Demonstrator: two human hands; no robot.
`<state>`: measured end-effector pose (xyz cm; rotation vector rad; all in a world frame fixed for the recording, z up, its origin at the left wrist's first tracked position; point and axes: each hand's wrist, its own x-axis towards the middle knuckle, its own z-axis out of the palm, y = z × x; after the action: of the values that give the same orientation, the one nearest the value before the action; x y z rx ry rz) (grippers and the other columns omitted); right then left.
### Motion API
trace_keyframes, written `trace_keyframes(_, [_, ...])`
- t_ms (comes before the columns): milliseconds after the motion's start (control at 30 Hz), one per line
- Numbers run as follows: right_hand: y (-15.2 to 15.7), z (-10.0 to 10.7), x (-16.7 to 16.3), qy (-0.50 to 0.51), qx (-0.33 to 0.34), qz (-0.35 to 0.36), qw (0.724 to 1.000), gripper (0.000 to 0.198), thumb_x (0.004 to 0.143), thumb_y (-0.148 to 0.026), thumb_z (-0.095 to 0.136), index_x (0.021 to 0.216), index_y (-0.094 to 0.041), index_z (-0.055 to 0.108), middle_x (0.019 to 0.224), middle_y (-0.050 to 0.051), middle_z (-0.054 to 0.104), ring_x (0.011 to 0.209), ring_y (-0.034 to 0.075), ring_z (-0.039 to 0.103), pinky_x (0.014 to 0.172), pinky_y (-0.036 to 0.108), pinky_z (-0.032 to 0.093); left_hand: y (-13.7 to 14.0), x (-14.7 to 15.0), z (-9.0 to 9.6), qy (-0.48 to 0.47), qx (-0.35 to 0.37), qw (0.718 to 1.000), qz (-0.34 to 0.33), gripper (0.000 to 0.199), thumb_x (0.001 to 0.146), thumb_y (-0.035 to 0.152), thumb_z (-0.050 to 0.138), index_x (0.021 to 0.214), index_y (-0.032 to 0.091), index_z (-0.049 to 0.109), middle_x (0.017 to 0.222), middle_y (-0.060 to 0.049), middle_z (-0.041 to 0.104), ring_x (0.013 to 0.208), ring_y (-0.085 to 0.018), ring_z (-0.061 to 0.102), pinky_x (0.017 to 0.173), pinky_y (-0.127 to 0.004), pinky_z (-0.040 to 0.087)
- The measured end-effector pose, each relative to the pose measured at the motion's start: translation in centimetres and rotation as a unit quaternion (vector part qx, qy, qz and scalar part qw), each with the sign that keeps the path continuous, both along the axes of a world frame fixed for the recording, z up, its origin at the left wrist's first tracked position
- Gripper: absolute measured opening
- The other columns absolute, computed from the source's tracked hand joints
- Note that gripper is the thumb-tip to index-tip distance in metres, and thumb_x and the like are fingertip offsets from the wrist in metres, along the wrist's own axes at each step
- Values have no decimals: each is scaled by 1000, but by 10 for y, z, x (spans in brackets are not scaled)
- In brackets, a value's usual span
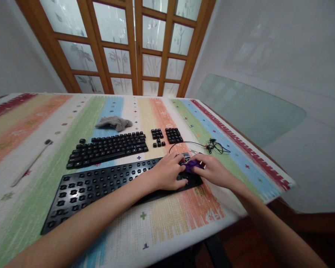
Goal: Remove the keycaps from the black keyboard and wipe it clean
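A black keyboard base (106, 183) with its keycaps off lies slantwise on the table, with rows of bare key sockets showing. My right hand (214, 170) pinches a crumpled purple cloth (192, 166) over the base's right end. From the other side, the curled fingers of my left hand (169, 172) close on the cloth's left edge, while its thumb rests lower on the base. Both hands partly cover the right-hand sockets, and the fingertips are partly hidden in the cloth.
Loose black keycaps (108, 149) sit in keyboard order behind the base, with a number-pad group (173, 136) to the right. Farther back is a grey cloth (115, 123). A long-handled brush (30, 163) lies left. The coiled cable (213, 146) is at right, near the table edge.
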<state>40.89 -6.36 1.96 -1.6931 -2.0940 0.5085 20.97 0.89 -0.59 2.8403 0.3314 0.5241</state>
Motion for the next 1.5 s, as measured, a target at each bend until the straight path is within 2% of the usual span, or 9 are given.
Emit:
trace_keyframes(267, [1, 8, -5, -12, -9, 8, 1000, 19, 81, -20, 53, 91, -16, 68, 84, 5, 70, 74, 18, 60, 68, 29, 41, -2, -9, 2, 5, -10, 1000, -1, 37, 82, 40, 66, 104, 11, 73, 114, -14, 58, 111, -31, 51, 100, -45, 44])
trace_keyframes(400, [-4, 18, 1, -7, 4, -25, 1000, 18, 82, -23, 53, 89, -16, 68, 81, 5, 69, 71, 18, 59, 66, 28, 41, -4, -4, 3, -32, 4, 999, -16, 38, 84, 38, 65, 113, 15, 69, 118, -13, 56, 113, -30, 50, 104, -49, 40])
trace_keyframes(500, [-10, 22, 8, -14, -10, -42, 999, 18, 82, -25, 54, 87, -16, 68, 77, 3, 68, 69, 17, 58, 64, 27, 41, -6, 1, 4, -45, -1, 999, -25, 36, 84, 38, 64, 111, 14, 69, 117, -14, 56, 110, -29, 50, 101, -47, 43])
trace_keyframes(633, [-18, 21, 12, -15, -47, -21, 999, 18, 82, -23, 54, 87, -16, 70, 77, 3, 69, 69, 17, 59, 65, 27, 41, -10, 3, 4, -50, -12, 998, -42, 35, 84, 36, 64, 111, 15, 69, 115, -13, 56, 110, -29, 50, 97, -46, 45])
trace_keyframes(767, [-21, 23, 2, 29, -47, 11, 998, 21, 81, -19, 52, 91, -18, 70, 83, 2, 71, 74, 17, 62, 68, 27, 44, -16, -11, 11, -66, -17, 997, -34, 30, 85, 34, 63, 108, 15, 67, 115, -13, 57, 110, -28, 51, 97, -46, 46])
trace_keyframes(900, [-12, 29, -20, 84, -39, 40, 995, 20, 80, -18, 54, 93, -18, 69, 88, 3, 72, 80, 17, 64, 74, 28, 46, -19, -43, 24, -84, -3, 996, -10, 26, 87, 33, 61, 106, 16, 65, 117, -12, 57, 109, -28, 51, 97, -46, 45])
trace_keyframes(1100, [21, 26, -76, 120, -35, 137, 983, 19, 82, -16, 57, 97, -16, 69, 90, 3, 72, 81, 16, 64, 77, 28, 47, -21, -114, 37, -52, 11, 996, 67, 32, 82, 27, 63, 112, 16, 64, 121, -13, 56, 108, -28, 50, 94, -47, 46])
trace_keyframes(1333, [58, 10, -165, 113, -43, 248, 961, 16, 81, -10, 61, 93, -12, 71, 83, 3, 71, 74, 14, 60, 71, 25, 44, -35, -199, 28, -8, 22, 985, 172, 36, 77, 19, 59, 113, 18, 63, 124, -12, 56, 113, -31, 49, 97, -52, 44])
trace_keyframes(1500, [71, 6, -226, 97, -32, 306, 946, 20, 81, -9, 62, 98, -12, 72, 87, 4, 73, 74, 14, 61, 70, 23, 42, -48, -251, 22, -14, 25, 970, 241, 33, 75, 17, 56, 108, 17, 63, 122, -12, 57, 114, -31, 50, 98, -50, 44])
